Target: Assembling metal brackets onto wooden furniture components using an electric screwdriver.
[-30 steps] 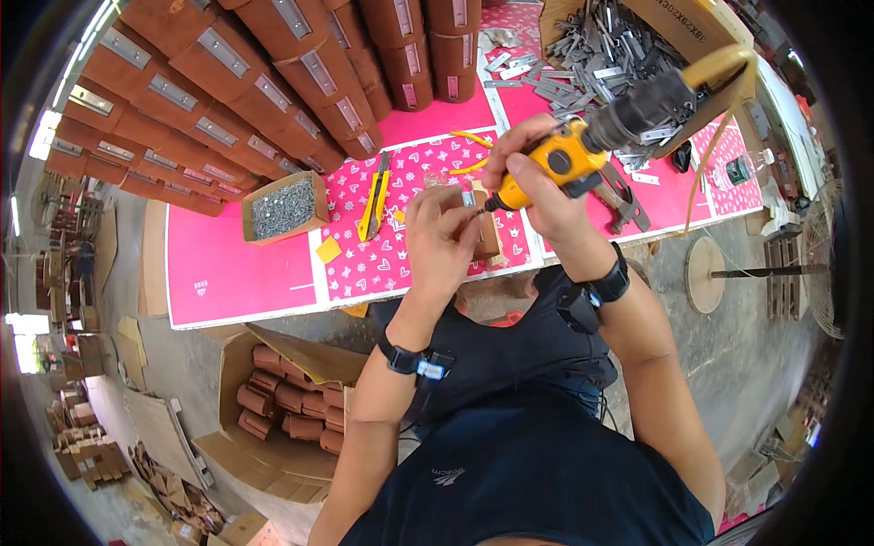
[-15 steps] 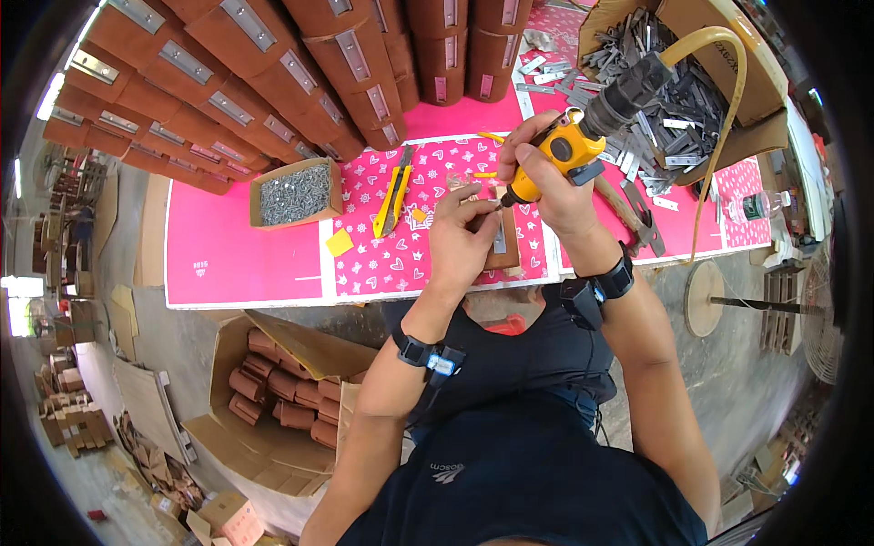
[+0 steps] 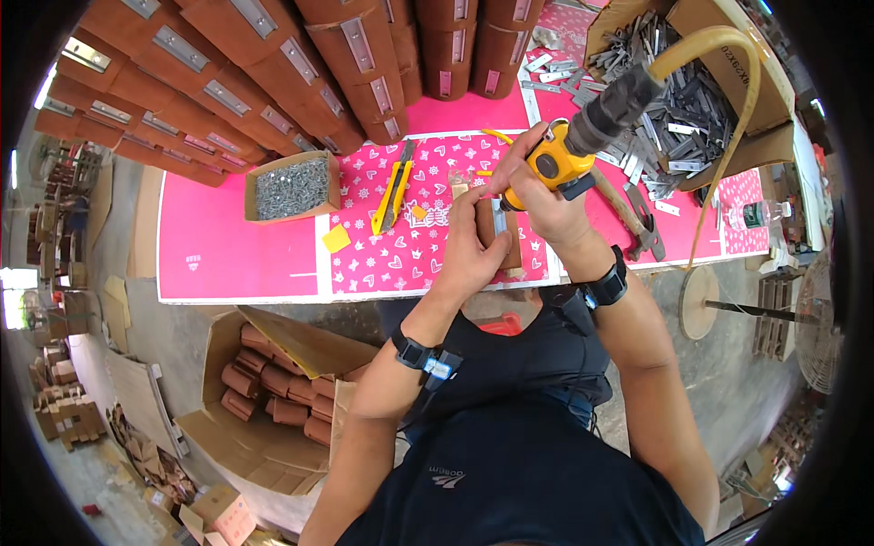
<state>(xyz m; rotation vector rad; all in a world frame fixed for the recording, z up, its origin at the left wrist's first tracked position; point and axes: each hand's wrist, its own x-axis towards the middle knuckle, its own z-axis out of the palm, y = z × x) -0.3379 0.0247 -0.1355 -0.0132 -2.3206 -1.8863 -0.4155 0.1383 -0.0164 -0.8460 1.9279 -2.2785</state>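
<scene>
My right hand [image 3: 549, 202] is wrapped around a yellow-and-black power screwdriver [image 3: 563, 166], its nose tilted down to the left. That nose meets the far part of a small reddish-brown piece [image 3: 513, 250] lying on the table; the exact tip is hidden. A narrow silver metal strip [image 3: 499, 220] lies along the top of the piece. My left hand [image 3: 471, 247] holds the piece from its left side, thumb over the near part and fingers by the strip. Whether a screw sits under the tip is too small to tell.
A box of screws [image 3: 291, 189], a yellow utility knife [image 3: 393, 196] and a hammer [image 3: 628, 214] lie on the pink table [image 3: 228, 264]. Brown pieces with strips [image 3: 364, 64] are stacked behind. A carton of metal strips [image 3: 756, 150] stands right; a carton of brown pieces [image 3: 255, 446] sits below left.
My left hand's fingers have drawn back from the screwdriver's nose, and the thumb has come down over the near part of the piece. The screwdriver has shifted slightly, still at the piece.
</scene>
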